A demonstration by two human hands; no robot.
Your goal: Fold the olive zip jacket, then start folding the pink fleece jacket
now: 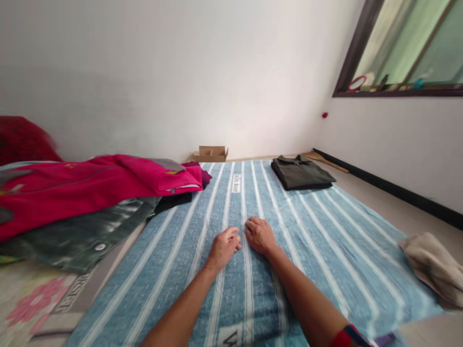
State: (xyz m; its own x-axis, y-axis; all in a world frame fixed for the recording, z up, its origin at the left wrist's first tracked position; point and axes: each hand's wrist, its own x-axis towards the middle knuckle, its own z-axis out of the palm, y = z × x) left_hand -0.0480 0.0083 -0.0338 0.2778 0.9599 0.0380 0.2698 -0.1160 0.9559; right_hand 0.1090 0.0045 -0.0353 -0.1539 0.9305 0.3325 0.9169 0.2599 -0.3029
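Observation:
A blue blanket with white stripes [318, 231] lies spread flat in front of me. My left hand [224, 248] and my right hand [260, 235] rest side by side on its middle, palms down, fingers loosely curled. Neither holds anything. A pile of clothes sits at the left, with a pink garment [90, 185] on top and a dark green one [87, 233] beneath it. A folded dark shirt [300, 173] lies at the blanket's far right corner.
A beige cloth [432, 267] lies on the floor at the right edge. A small cardboard box [211, 153] stands against the far wall. A red bag [21, 140] sits at the far left. A flowered mat [32, 299] shows at the lower left. A window [408, 48] is at upper right.

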